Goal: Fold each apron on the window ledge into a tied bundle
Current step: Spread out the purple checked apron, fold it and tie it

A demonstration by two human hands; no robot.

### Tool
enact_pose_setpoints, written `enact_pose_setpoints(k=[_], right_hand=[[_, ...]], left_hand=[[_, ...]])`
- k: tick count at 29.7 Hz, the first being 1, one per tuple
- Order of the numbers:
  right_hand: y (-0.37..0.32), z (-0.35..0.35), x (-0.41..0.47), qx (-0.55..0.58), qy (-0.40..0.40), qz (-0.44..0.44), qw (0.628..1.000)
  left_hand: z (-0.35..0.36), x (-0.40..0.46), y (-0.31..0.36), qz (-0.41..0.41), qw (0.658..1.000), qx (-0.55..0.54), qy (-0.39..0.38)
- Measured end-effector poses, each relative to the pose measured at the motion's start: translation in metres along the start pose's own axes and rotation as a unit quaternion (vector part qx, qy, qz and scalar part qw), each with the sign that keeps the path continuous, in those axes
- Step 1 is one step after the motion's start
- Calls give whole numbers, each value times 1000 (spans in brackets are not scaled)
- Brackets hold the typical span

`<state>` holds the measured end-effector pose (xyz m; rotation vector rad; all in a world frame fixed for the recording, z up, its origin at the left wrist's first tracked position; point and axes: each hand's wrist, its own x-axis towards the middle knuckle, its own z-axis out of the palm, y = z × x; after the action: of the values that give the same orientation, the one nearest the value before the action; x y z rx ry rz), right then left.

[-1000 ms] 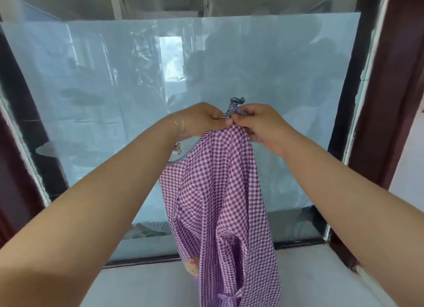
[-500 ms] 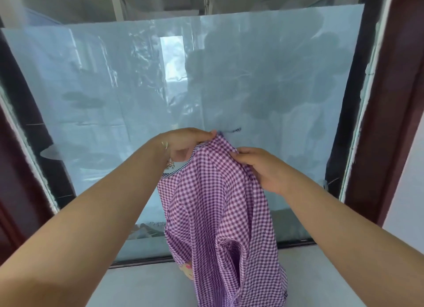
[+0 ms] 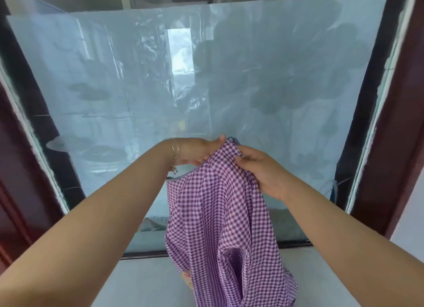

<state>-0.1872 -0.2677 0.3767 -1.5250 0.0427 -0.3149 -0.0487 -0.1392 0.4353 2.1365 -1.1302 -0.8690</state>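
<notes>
Apron [image 3: 220, 215]: thin woven cloth, purple-and-white gingham check, soft and creased. Held up in the air in front of the window glass [image 3: 137, 88], upper edge bunched to a peak between the two hands, the rest hanging in loose vertical folds. Lower folds drop toward the window ledge [image 3: 142, 279] and run out of view at the bottom. Narrow striped binding trims the upper left edge; a frayed dark strap end pokes out at the peak.

Left hand [image 3: 197, 151]: at the peak from the left, fingers largely straight and laid along the cloth, fingertips hidden behind the fabric. Thin bracelets on that wrist.

Right hand [image 3: 261, 169]: fingers curled, pinching a gather of the cloth just below the peak, on the right.

Ledge: pale grey, smooth, matte. Glass covered with wrinkled translucent film, leaf shadows behind it. Frame [image 3: 394, 123] dark reddish wood.
</notes>
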Motion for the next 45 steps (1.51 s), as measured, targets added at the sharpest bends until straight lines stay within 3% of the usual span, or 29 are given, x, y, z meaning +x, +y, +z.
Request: enact_pose_setpoints(k=[3,5,7,11,14,16,18,20,22,25,27,29,31,34,36,38,42,45], right_hand=[[0,1,2,-13,2,-26,1000],[1,1,4,-65,37,-43,996],[3,-2,6,-208,71,-42,975],[25,-10,5,-471,48,-3,881],[39,-25,3,-536,92,-7,839],[34,-40,5,-538,185,-40,821],[22,-54,6,-518,274,-89,805],[13,-59,5,-503,296,-131,801],[15,-53,1,-526,263,-146,796],[29,-37,-11,-604,151,-148,768],[41,-32,-10,-611,130,-201,755],[43,-21,2,-568,146,-245,772],[28,-2,10,-460,153,-253,837],[-9,20,6,-278,94,-173,940],[-22,23,5,-247,82,-121,958],[-21,22,10,-344,116,-167,917],[-3,25,13,-571,121,-221,781],[18,17,11,-618,111,-205,751]], left_hand=[[-4,2,-9,74,985,-156,-5],[-5,3,-6,96,977,-188,27],[-6,3,-1,110,973,-181,92],[-17,-1,14,160,955,-129,213],[-35,-13,29,197,931,-58,301],[-51,-21,34,208,919,-22,334],[-63,-29,36,211,922,-22,323],[-67,-35,38,209,931,-38,296],[-64,-38,41,211,936,-63,276],[-54,-39,46,213,942,-83,245],[-48,-37,47,212,948,-70,226],[-43,-37,47,211,953,-53,212],[-39,-37,48,209,956,-37,204],[-38,-38,51,210,954,-6,214],[-40,-40,52,208,949,17,237],[-41,-40,54,210,942,36,258],[-45,-40,61,220,902,98,359],[-55,-41,62,207,841,167,471]])
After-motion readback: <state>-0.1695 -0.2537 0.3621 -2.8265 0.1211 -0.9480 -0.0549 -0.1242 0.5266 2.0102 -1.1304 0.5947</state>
